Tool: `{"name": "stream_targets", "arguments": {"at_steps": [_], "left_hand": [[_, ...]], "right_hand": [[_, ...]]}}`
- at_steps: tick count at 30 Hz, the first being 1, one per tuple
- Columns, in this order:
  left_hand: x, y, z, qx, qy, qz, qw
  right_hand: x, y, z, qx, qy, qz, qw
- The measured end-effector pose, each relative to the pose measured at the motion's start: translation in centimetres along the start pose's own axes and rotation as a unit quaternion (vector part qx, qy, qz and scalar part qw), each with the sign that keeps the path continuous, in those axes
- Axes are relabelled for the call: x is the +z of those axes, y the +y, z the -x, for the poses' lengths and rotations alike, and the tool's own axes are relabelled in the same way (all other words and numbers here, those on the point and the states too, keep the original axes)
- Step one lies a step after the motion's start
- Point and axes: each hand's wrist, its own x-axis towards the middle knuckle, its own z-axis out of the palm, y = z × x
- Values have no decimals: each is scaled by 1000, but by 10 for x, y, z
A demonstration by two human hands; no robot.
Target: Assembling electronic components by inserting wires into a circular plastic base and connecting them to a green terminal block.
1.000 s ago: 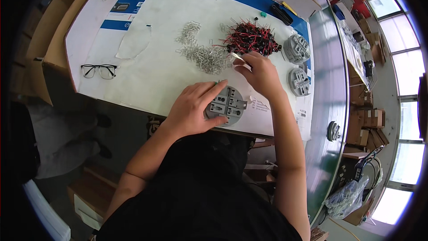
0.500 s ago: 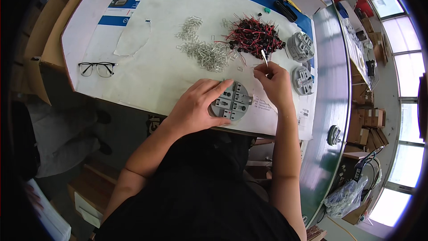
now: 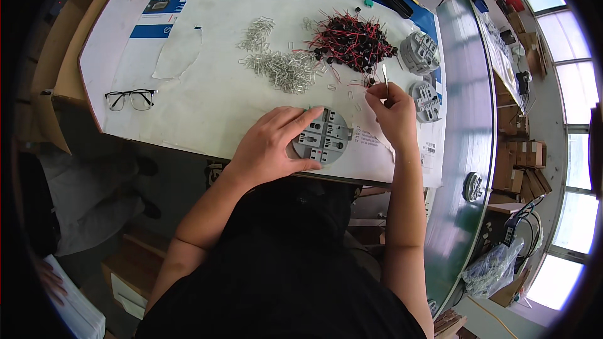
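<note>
On the near part of the table lies a round grey plastic base (image 3: 323,137) with slots and raised blocks on its face. My left hand (image 3: 271,141) grips its left edge, thumb on the near side and fingers on the far side. To its right, my right hand (image 3: 392,110) pinches a slim silver tool (image 3: 385,74) that sticks up past the fingers. A small black part with a red wire (image 3: 369,82) is by those fingertips; whether they touch it I cannot tell. Just beyond is a heap of black parts with red wires (image 3: 352,41).
A pile of small U-shaped metal clips (image 3: 286,70) lies left of the wire heap. Two grey round units (image 3: 419,53) (image 3: 426,102) stand at the right. Glasses (image 3: 130,100) rest on the left, and another person's hand (image 3: 51,281) shows at lower left.
My right hand has shifted slightly right, and the silver tool now points more upright. My left hand still holds the grey base. The whole view has moved a little.
</note>
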Motion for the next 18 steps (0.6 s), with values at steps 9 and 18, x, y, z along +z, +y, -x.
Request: {"name": "stream_targets", "arguments": {"at_steps": [9,18], "left_hand": [[0,0,0,4,4,-13,1000],[0,1,1,2,-2,-14,1000]], "right_hand": [[1,9,10,-115,51,125,984],[22,6,18,-117,19,249,961]]}}
